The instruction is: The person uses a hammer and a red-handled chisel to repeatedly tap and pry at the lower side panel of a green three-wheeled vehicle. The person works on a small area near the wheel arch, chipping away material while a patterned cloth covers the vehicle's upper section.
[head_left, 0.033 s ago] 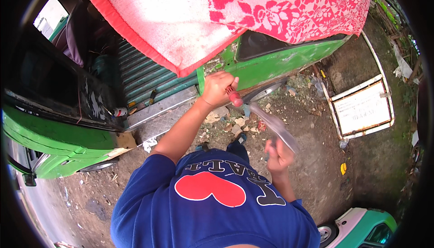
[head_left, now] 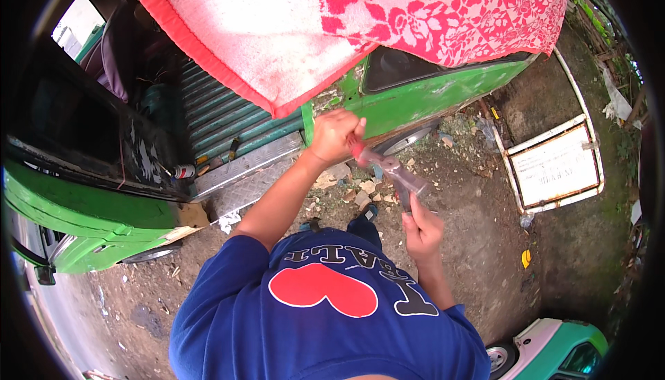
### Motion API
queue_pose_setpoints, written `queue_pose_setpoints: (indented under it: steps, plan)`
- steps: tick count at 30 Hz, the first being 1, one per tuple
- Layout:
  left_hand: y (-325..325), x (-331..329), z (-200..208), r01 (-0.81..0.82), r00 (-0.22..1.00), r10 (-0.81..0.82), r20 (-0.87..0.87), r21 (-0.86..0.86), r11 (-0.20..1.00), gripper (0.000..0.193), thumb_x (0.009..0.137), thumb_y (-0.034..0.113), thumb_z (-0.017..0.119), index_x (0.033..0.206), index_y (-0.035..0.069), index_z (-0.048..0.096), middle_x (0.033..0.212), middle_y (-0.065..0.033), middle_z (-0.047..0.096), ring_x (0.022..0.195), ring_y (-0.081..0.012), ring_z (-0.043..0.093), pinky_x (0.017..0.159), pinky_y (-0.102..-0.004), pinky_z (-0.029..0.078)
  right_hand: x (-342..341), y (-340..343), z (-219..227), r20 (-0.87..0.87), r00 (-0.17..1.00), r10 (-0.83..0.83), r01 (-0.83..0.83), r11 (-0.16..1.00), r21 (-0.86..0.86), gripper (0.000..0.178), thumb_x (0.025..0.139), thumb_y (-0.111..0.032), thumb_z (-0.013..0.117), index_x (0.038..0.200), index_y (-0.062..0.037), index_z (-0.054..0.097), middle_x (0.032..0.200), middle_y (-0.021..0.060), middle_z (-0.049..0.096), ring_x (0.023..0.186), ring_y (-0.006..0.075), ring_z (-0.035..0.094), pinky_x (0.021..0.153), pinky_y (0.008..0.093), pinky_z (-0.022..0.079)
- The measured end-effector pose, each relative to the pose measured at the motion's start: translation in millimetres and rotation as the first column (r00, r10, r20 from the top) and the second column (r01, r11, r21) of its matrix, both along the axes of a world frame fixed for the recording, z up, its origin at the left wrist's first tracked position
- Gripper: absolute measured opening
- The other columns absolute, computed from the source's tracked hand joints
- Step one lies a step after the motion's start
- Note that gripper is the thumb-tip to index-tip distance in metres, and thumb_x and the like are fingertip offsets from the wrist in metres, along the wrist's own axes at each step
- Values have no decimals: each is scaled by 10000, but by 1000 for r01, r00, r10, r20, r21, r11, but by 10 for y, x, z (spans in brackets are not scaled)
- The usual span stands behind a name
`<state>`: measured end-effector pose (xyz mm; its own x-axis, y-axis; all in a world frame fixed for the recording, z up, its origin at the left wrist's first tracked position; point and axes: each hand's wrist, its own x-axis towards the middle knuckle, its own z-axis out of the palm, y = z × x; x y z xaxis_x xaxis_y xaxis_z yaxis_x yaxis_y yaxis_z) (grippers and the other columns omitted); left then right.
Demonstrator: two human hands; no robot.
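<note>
My left hand [head_left: 334,136] is closed around a red-handled screwdriver [head_left: 356,148]. It is held against the corner of the green vehicle panel [head_left: 409,103]; its shaft and tip are hidden behind my fist. In my right hand [head_left: 423,233], lower and to the right, is a hammer [head_left: 398,169] with a grey metal head and dark handle. One end of the hammer head meets the butt of the red handle, or comes very close to it. Paint is worn and chipped on the panel near my left hand.
A pink and white floral blanket [head_left: 277,33] drapes over the vehicle's top. Left lie a ribbed green floor [head_left: 215,110], a metal step plate [head_left: 249,172] and a small can [head_left: 183,171]. Rubble [head_left: 364,193] litters the ground; a white framed panel [head_left: 557,169] lies to the right.
The hammer has swung up and left from a blurred position lower right, and its head is now by the screwdriver's butt. My left hand has stayed in place.
</note>
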<state>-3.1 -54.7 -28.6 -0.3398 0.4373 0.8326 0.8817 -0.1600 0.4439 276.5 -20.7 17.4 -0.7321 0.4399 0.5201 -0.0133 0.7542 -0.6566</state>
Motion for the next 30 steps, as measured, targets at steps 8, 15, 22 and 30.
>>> queue_pose_setpoints:
  steps: [8, 15, 22, 30]
  plan:
    - [-28, 42, -75, -33, 999, 33, 17, 12, 999, 325, 779, 83, 667, 578, 69, 412, 547, -87, 479, 507, -280, 521, 474, -382, 433, 69, 52, -51, -280, 960, -13, -76, 949, -306, 390, 919, -25, 564, 1303, 43, 545, 745, 72, 603, 575, 117, 537, 515, 256, 445]
    - [-20, -6, -22, -16, 1000, 16, 20, 9, 1000, 324, 788, 86, 662, 578, 66, 416, 546, -95, 476, 512, -291, 517, 480, -390, 431, 80, 117, -183, -188, 982, -22, -40, 946, -320, 429, 936, -37, 548, 1356, 28, 491, 821, 78, 596, 589, 138, 538, 505, 266, 457]
    - [40, -34, -14, -45, 998, 45, 37, -4, 999, 323, 806, 114, 664, 579, 67, 439, 549, -98, 485, 521, -302, 526, 486, -400, 423, 29, 119, -159, -138, 990, -21, -26, 943, -331, 427, 932, -44, 559, 1350, 22, 505, 772, 92, 600, 584, 134, 540, 511, 270, 452]
    - [76, -15, 151, -40, 991, 36, 127, 35, 999, 311, 812, 53, 657, 597, 34, 433, 547, -122, 431, 495, -314, 466, 477, -403, 389, -17, 21, -28, -399, 916, 47, -127, 976, -176, 297, 841, 53, 606, 1132, 30, 660, 741, 122, 646, 568, 153, 577, 544, 275, 477]
